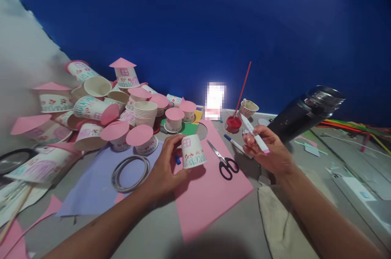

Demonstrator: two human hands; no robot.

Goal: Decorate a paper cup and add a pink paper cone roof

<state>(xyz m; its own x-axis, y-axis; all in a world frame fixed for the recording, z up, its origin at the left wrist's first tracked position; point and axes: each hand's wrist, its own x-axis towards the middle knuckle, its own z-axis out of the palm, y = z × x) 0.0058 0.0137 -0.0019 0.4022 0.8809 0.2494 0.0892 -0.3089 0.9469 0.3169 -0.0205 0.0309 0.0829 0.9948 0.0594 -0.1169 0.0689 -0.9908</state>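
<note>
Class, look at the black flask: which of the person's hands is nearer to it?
Right. The right hand, holding a marker, is just in front of the flask; the left hand, holding a decorated cup, is well to its left.

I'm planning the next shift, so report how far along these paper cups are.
Many look done: drawn on and roofed in pink, like the rear cup under its cone. In progress: the left hand holds a drawn-on cup, the right hand a marker. Apparently left: the held one lacks a roof, and the stacked cups look undecorated.
</note>
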